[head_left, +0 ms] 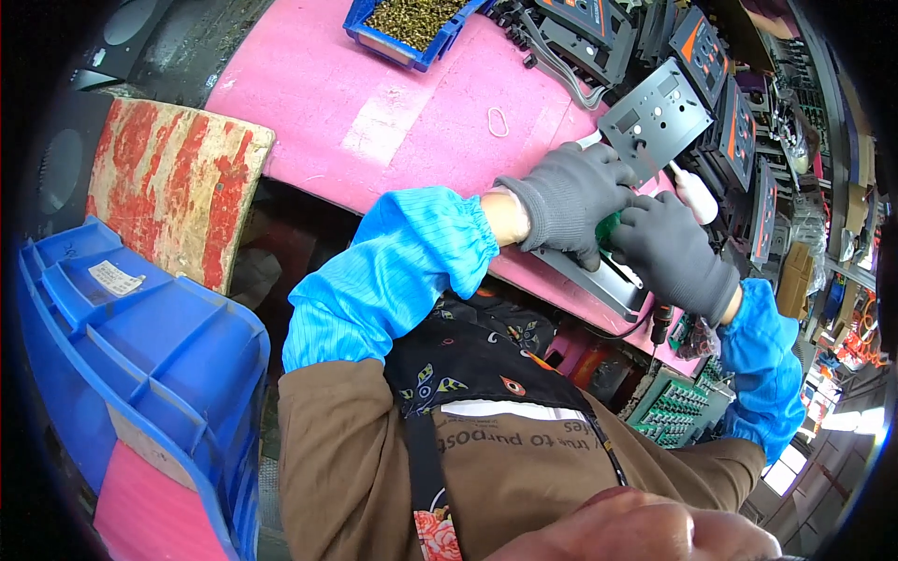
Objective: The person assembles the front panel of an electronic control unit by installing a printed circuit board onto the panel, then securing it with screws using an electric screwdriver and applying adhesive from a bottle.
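Both my hands wear dark grey gloves and meet over the bench. Between them shows a bit of a green circuit board [607, 230], mostly covered by the fingers. My left hand [572, 198] is curled round its left side, the fingertips close to the lower edge of a grey panel. My right hand [672, 251] has its bent fingers closed at the board's right side. The flat grey panel [666, 120], with cutouts and round holes, stands tilted just beyond the hands. Below them lies a long grey metal housing [599, 282], partly hidden by my left thumb.
A blue bin of small brass-coloured parts [385, 47] sits at the back of the pink-covered bench [309, 112]. Orange-and-black front panels [734, 140] are stacked at right. Nearby are a white bottle [694, 194], a screwdriver [661, 323] and green boards [675, 411]. A blue crate [150, 327] stands left.
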The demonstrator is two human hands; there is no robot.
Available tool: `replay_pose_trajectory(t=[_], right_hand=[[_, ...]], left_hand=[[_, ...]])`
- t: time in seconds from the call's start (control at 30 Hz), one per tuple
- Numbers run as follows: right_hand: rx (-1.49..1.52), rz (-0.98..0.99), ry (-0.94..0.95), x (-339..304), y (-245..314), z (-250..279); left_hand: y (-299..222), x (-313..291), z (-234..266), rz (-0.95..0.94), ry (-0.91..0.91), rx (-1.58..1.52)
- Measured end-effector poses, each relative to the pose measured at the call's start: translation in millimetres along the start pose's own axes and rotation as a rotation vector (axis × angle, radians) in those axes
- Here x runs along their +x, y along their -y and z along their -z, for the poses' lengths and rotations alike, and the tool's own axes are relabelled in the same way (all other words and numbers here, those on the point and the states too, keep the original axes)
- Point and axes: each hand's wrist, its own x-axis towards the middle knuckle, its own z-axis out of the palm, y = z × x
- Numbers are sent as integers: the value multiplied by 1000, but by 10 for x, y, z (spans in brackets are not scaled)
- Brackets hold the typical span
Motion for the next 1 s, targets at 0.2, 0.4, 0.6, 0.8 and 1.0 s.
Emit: replay_pose_trajectory(t=[0.2, 0.4, 0.6, 0.8, 1.0], right_hand=[[86, -127, 25, 27, 21, 59], [25, -279, 171, 118, 85, 99], [171, -249, -154, -9, 26, 5], [351, -414, -825, -451, 137, -242], [889, -861, -985, -944, 420, -938]], left_hand=[[-10, -1, 11, 13, 23, -12], [0, -19, 0, -16, -48, -11], [-25, 38, 88, 28, 77, -2], [-92, 33, 116, 6, 75, 63], [-170, 91, 129, -31, 57, 215]])
